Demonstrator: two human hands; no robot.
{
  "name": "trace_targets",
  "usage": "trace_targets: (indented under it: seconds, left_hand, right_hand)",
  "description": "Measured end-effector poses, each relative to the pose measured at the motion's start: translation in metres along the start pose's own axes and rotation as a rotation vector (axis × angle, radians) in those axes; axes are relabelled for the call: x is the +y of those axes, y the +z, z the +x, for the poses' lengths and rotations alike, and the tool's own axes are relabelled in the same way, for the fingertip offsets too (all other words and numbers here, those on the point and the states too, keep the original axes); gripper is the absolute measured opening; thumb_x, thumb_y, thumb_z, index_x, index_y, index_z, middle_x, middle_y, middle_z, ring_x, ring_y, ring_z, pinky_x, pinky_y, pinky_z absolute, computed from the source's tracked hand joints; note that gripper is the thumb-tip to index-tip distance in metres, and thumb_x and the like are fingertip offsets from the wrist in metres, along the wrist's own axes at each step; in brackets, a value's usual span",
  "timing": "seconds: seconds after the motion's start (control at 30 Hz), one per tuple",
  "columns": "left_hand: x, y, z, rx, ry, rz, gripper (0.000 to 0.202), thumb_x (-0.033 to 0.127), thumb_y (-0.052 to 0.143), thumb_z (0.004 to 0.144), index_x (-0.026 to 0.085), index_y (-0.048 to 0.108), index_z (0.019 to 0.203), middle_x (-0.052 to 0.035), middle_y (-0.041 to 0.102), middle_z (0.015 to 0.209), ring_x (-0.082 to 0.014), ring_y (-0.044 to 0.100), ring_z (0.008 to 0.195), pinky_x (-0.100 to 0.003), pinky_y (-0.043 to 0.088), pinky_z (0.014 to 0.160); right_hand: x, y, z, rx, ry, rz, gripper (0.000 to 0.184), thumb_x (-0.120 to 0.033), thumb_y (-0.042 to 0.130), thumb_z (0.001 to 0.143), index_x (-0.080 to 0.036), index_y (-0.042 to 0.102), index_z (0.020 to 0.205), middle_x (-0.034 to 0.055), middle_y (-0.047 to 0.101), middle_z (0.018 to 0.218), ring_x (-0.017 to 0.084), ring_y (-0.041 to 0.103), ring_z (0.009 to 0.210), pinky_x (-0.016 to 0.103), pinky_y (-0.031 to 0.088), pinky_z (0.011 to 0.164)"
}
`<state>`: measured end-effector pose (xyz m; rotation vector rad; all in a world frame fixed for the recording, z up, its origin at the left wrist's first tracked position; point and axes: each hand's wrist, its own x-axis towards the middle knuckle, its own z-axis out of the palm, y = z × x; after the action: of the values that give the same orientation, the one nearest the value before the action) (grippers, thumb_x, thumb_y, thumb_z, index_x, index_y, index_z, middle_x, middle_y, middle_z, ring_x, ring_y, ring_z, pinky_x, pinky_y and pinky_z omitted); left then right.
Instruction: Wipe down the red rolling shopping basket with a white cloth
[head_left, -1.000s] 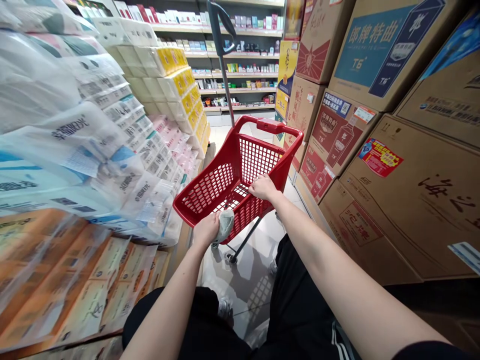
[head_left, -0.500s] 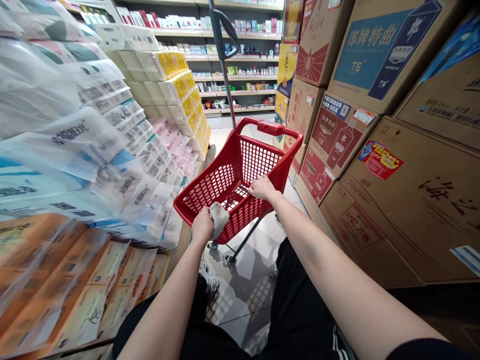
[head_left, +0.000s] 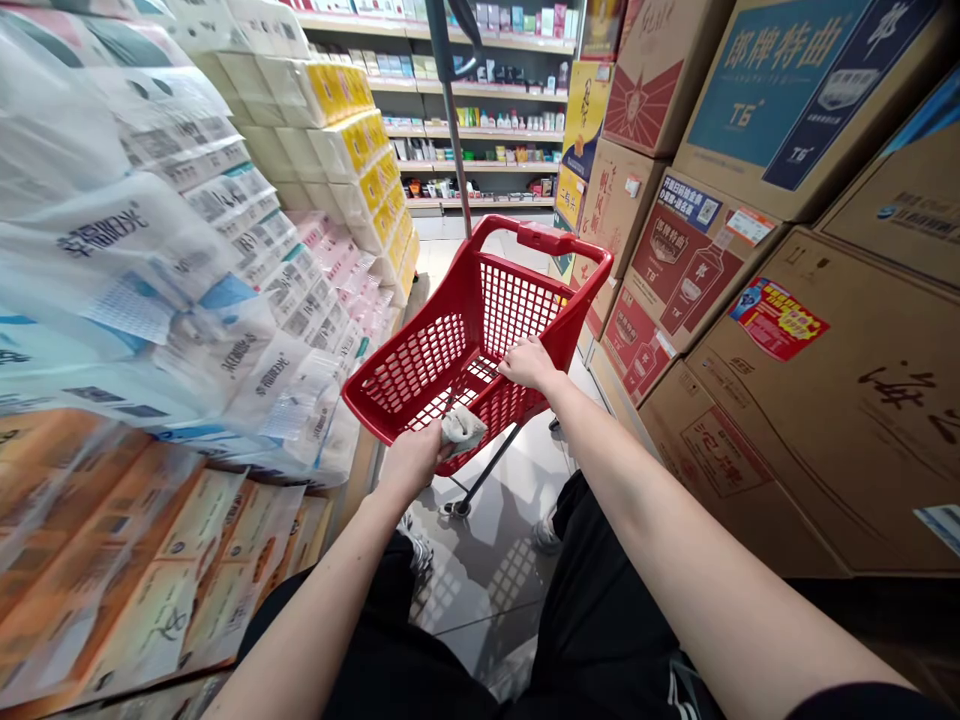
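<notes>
A red plastic shopping trolley (head_left: 516,312) with mesh walls stands in front of me, with a tall dark pole handle (head_left: 453,120) rising behind it. My left hand (head_left: 411,458) grips the near rim of the trolley, together with a crumpled pale grey cloth (head_left: 463,430) that sticks out past my fingers. My right hand (head_left: 527,363) lies over the trolley's right rim with its fingers curled inward. The trolley's floor is partly hidden by the rim and my hands, and I see nothing in the basket.
Plastic-wrapped tissue packs (head_left: 142,290) are stacked high along the left. Printed cardboard liquor cartons (head_left: 780,320) form a wall on the right. Store shelves (head_left: 480,110) stand ahead, beyond a narrow tiled aisle (head_left: 487,570). My feet and dark trousers show below.
The cloth has gone from bunched upright to lying flatter across the rim. The trolley sits slightly higher and further right in the view, and the scene has shifted upward.
</notes>
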<state>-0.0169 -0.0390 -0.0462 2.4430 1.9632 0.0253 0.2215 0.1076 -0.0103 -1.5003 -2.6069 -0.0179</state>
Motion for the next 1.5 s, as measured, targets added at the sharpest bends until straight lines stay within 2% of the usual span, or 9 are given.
trace_targets:
  seconds: [0.27, 0.43, 0.63, 0.8, 0.97, 1.1, 1.23, 1.37, 1.5]
  left_hand:
    - [-0.007, -0.006, 0.029, -0.264, -0.005, -0.085, 0.027, 0.041, 0.055, 0.073, 0.022, 0.064, 0.090, -0.0067, 0.070, 0.091, -0.0223, 0.064, 0.085, -0.024, 0.038, 0.060]
    - [-0.007, -0.008, 0.024, -0.217, 0.024, -0.128, 0.027, 0.039, 0.052, 0.073, 0.022, 0.063, 0.090, -0.0056, 0.070, 0.090, -0.0215, 0.064, 0.084, -0.025, 0.035, 0.059]
    - [-0.003, -0.004, 0.013, -0.116, -0.025, -0.124, 0.038, 0.051, 0.045, 0.079, 0.024, 0.061, 0.100, -0.0059, 0.069, 0.093, -0.0222, 0.063, 0.085, -0.025, 0.034, 0.060]
    - [-0.001, -0.009, 0.016, -0.241, -0.020, -0.166, 0.049, 0.063, 0.038, 0.078, 0.027, 0.061, 0.103, -0.0044, 0.070, 0.095, -0.0230, 0.063, 0.086, -0.026, 0.036, 0.061]
    - [0.011, -0.012, 0.022, -0.336, 0.029, -0.225, 0.052, 0.065, 0.037, 0.079, 0.026, 0.063, 0.102, -0.0059, 0.070, 0.101, -0.0238, 0.063, 0.092, -0.027, 0.038, 0.065]
    - [0.033, -0.008, 0.018, -0.255, 0.005, -0.170, 0.056, 0.066, 0.036, 0.080, 0.024, 0.062, 0.105, -0.0086, 0.070, 0.102, -0.0249, 0.063, 0.093, -0.027, 0.038, 0.066]
    - [0.050, -0.004, 0.010, -0.112, 0.007, -0.146, 0.059, 0.067, 0.030, 0.083, 0.020, 0.063, 0.096, -0.0098, 0.070, 0.090, -0.0226, 0.063, 0.083, -0.027, 0.035, 0.062]
    - [0.055, 0.000, 0.010, -0.023, 0.049, -0.171, 0.065, 0.060, 0.015, 0.091, 0.017, 0.062, 0.077, -0.0100, 0.067, 0.076, -0.0201, 0.062, 0.073, -0.028, 0.032, 0.059]
    - [0.055, 0.005, 0.015, -0.002, 0.016, -0.180, 0.071, 0.050, 0.006, 0.094, 0.016, 0.059, 0.063, -0.0107, 0.065, 0.068, -0.0196, 0.061, 0.070, -0.029, 0.033, 0.061]
  right_hand:
    - [-0.001, -0.005, -0.003, -0.006, 0.008, 0.009, 0.045, -0.034, 0.034, 0.092, -0.017, 0.075, 0.083, 0.0097, 0.070, 0.096, 0.024, 0.050, 0.100, 0.037, 0.025, 0.093]
    - [-0.003, -0.005, -0.003, 0.004, 0.008, 0.019, 0.044, -0.034, 0.035, 0.092, -0.017, 0.075, 0.083, 0.0094, 0.070, 0.097, 0.023, 0.050, 0.100, 0.038, 0.024, 0.094]
    - [0.000, -0.004, -0.005, 0.004, -0.002, 0.015, 0.044, -0.033, 0.034, 0.092, -0.018, 0.074, 0.084, 0.0084, 0.070, 0.095, 0.023, 0.050, 0.098, 0.037, 0.024, 0.093]
    - [0.000, -0.005, -0.008, 0.004, -0.010, -0.016, 0.045, -0.033, 0.033, 0.092, -0.018, 0.075, 0.087, 0.0086, 0.070, 0.095, 0.023, 0.050, 0.097, 0.038, 0.024, 0.094]
    - [0.005, -0.008, -0.013, -0.010, 0.005, -0.034, 0.047, -0.034, 0.031, 0.092, -0.018, 0.075, 0.085, 0.0093, 0.070, 0.093, 0.023, 0.050, 0.096, 0.037, 0.023, 0.094]
    - [0.017, -0.010, -0.018, -0.016, 0.004, -0.030, 0.045, -0.034, 0.034, 0.091, -0.017, 0.075, 0.082, 0.0090, 0.071, 0.090, 0.023, 0.050, 0.096, 0.036, 0.024, 0.094]
    - [0.029, -0.009, -0.023, -0.007, 0.028, -0.068, 0.044, -0.035, 0.036, 0.090, -0.017, 0.075, 0.081, 0.0093, 0.071, 0.088, 0.023, 0.051, 0.094, 0.036, 0.024, 0.094]
    - [0.036, -0.009, -0.029, -0.007, 0.031, -0.066, 0.043, -0.033, 0.035, 0.090, -0.018, 0.075, 0.082, 0.0082, 0.071, 0.089, 0.023, 0.050, 0.097, 0.036, 0.023, 0.095]
    - [0.040, -0.012, -0.035, -0.006, 0.041, -0.067, 0.042, -0.031, 0.036, 0.090, -0.018, 0.075, 0.083, 0.0089, 0.071, 0.089, 0.023, 0.050, 0.095, 0.036, 0.023, 0.095]
